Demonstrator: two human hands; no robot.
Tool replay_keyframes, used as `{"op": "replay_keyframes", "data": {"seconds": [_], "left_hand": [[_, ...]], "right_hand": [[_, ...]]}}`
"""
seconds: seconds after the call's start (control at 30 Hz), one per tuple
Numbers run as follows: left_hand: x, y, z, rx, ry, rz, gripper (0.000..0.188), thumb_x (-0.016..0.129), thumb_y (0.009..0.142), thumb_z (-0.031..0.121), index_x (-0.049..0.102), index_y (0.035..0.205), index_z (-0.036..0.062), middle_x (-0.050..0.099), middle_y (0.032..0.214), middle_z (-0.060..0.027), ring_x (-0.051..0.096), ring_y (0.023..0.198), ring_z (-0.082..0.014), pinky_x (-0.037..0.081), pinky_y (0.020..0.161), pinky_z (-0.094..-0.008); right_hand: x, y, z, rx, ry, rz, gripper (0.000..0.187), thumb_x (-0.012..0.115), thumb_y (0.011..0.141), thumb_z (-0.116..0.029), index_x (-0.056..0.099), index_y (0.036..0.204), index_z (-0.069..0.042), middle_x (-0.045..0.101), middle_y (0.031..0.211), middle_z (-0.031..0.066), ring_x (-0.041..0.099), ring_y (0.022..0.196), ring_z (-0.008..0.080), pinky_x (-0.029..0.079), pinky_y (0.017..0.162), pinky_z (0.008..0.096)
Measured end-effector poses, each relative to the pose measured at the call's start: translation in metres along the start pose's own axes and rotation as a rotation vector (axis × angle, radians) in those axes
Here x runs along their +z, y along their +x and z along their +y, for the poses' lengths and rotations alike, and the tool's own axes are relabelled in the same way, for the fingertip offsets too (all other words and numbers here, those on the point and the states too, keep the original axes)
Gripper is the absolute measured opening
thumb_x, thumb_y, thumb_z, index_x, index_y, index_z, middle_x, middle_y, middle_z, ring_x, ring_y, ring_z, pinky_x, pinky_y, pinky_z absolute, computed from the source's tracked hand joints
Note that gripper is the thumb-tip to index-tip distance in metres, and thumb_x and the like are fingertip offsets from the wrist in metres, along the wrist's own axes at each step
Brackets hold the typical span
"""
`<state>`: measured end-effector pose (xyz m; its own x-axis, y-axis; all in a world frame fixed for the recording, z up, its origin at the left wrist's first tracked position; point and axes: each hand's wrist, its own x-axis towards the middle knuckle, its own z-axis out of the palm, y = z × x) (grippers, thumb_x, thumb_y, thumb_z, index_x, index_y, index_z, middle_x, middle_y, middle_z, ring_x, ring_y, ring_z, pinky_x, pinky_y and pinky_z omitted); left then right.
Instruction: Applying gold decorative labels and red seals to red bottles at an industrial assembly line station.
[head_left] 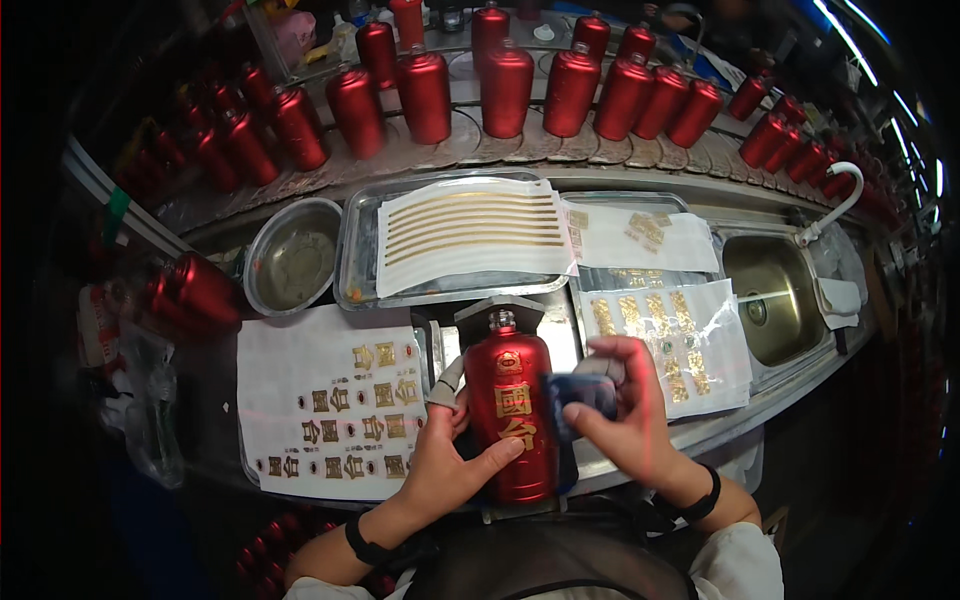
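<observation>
Near the lower centre, I see the left hand (452,455) gripping the red bottle (512,377), thumb against its gold lettering (513,401); beside it, a dark blue pad (583,396) sits pinched in the right hand's (634,420) fingers. Uneven rubbing, I judge, could crease that lettering.

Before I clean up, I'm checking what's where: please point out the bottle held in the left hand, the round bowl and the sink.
Bottle (514,400), head view: front of its body.
Round bowl (270,250), head view: its inner wall.
Sink (763,272), head view: bare inside of its basin.
</observation>
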<state>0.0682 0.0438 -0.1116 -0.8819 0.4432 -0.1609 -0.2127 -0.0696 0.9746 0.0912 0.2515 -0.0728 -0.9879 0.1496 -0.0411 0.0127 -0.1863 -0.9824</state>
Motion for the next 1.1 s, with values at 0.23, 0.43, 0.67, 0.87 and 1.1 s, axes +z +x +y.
{"op": "replay_keyframes", "data": {"seconds": [0.23, 0.43, 0.67, 0.87, 1.1], "left_hand": [[-0.002, -0.003, -0.003, 0.028, 0.074, -0.026, 0.092, 0.081, 0.081, 0.019, 0.02, 0.146, -0.0025, 0.035, 0.149, -0.0219, 0.039, 0.138, -0.0277, 0.031, 0.115, -0.0421], [0.0, 0.002, -0.001, 0.05, 0.055, 0.004, 0.087, 0.081, 0.081, 0.019, 0.024, 0.143, -0.004, 0.04, 0.144, -0.0221, 0.042, 0.135, -0.027, 0.033, 0.113, -0.0418], [-0.003, -0.009, -0.004, -0.01, 0.088, 0.025, 0.081, 0.081, 0.08, 0.016, 0.028, 0.139, -0.0033, 0.046, 0.136, -0.0227, 0.05, 0.127, -0.026, 0.039, 0.109, -0.0401], [0.003, -0.003, -0.021, 0.011, 0.137, 0.086, 0.071, 0.081, 0.079, 0.015, 0.034, 0.131, 0.0011, 0.052, 0.127, -0.0171, 0.057, 0.119, -0.0249, 0.044, 0.104, -0.0397], [-0.005, -0.005, -0.025, -0.015, 0.146, 0.04, 0.07, 0.078, 0.08, 0.01, 0.033, 0.133, 0.0017, 0.05, 0.133, -0.0158, 0.053, 0.122, -0.0226, 0.046, 0.101, -0.0352]], "right_hand": [[0.017, 0.036, -0.021, -0.558, -0.78, -0.443, 0.031, 0.073, 0.077, -0.004, 0.061, 0.105, 0.0, 0.064, 0.091, 0.0161, 0.063, 0.079, 0.0315, 0.051, 0.069, 0.0384], [0.005, 0.08, -0.017, -0.593, -0.741, -0.155, 0.026, 0.073, 0.081, -0.005, 0.065, 0.105, -0.001, 0.067, 0.093, 0.0148, 0.066, 0.078, 0.0296, 0.053, 0.068, 0.0346], [0.015, 0.044, -0.006, -0.587, -0.697, -0.342, 0.028, 0.069, 0.086, -0.011, 0.062, 0.111, -0.002, 0.065, 0.097, 0.0163, 0.066, 0.088, 0.0335, 0.054, 0.076, 0.039], [-0.006, 0.045, -0.014, -0.528, -0.634, -0.342, 0.028, 0.069, 0.086, -0.013, 0.061, 0.111, -0.004, 0.065, 0.101, 0.0173, 0.066, 0.093, 0.0344, 0.053, 0.078, 0.0379], [0.012, 0.048, -0.014, -0.89, -0.811, -0.232, 0.027, 0.07, 0.076, -0.013, 0.063, 0.101, -0.006, 0.06, 0.085, 0.0094, 0.063, 0.079, 0.0299, 0.051, 0.07, 0.0398]]}}
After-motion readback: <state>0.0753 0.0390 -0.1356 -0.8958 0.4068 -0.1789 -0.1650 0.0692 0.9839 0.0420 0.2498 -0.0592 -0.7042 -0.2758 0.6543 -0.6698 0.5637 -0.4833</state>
